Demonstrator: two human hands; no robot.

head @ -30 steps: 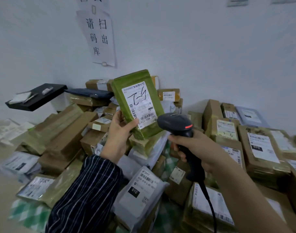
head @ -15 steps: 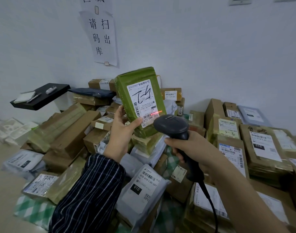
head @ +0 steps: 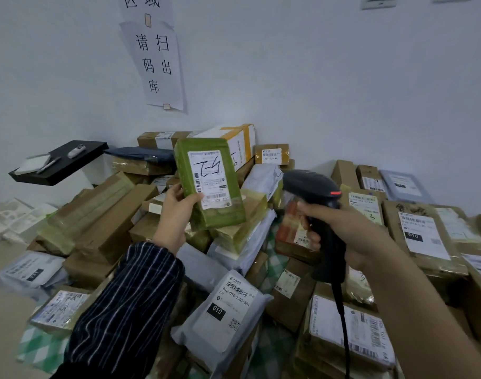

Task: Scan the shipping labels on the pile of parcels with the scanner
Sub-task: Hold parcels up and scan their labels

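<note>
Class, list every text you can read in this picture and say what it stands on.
"区域": upper sheet on the wall
"请扫码出库": wall sign
"010-010-L30-551" and "010": grey bag
"010", upside down: brown parcel at right
Green parcel: handwriting unclear, print blurred
Other labels: too small or blurred

held parcel: green wrapping, white label with black handwriting and black barcodes
scanner: black, with a small red mark on the head, black cable
sleeve: dark with thin white stripes
cloth under the pile: green and white check
mailer bag: grey-white, black tag with white "010"
shelf: black
wall notice: white paper, black characters
boxes: brown cardboard, yellowish tape
</note>
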